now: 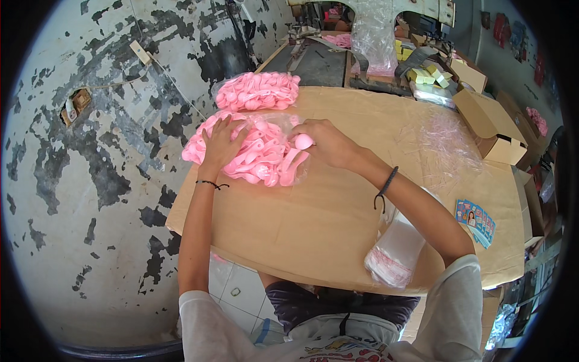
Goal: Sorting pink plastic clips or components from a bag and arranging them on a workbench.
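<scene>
A clear plastic bag full of pink plastic spoons [256, 158] lies at the left end of the cardboard-covered table. My left hand [224, 142] rests on the heap with its fingers spread. At the bag's right side, my right hand [325, 141] has its fingers closed on a pink spoon [303, 142], whose round bowl shows below the fingers. Part of the spoon is hidden by the hand. Just behind lies a second bag of pink spoons [258, 90].
A stack of clear plastic sleeves [395, 247] lies under my right forearm. Blue printed cards [476, 222] are fanned out at the right. Thin clear strips [446, 142] are heaped near an open cardboard box [491, 125]. A peeling wall [90, 211] borders the left.
</scene>
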The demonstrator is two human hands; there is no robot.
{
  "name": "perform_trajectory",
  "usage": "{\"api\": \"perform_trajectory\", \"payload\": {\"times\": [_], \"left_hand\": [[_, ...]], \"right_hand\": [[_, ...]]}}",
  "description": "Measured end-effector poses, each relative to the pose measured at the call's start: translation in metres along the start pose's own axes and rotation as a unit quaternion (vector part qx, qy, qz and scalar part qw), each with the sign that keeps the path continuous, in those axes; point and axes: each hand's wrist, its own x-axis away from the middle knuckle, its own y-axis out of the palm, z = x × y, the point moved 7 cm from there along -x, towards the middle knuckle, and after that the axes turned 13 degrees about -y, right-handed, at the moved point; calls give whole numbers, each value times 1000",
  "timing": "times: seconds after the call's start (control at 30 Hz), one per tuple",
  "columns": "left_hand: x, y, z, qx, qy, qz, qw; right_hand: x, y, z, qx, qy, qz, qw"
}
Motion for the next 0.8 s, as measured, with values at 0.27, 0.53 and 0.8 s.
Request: {"api": "perform_trajectory", "payload": {"times": [0.27, 0.53, 0.8], "left_hand": [[48, -63, 136, 176, 264, -43, 947], [97, -44, 247, 231, 355, -230, 876], [103, 19, 240, 387, 99, -493, 773]], "right_hand": [[25, -63, -33, -32, 49, 0, 998], [56, -106, -36, -240, 131, 40, 961], [80, -115, 14, -188, 210, 163, 946]]}}
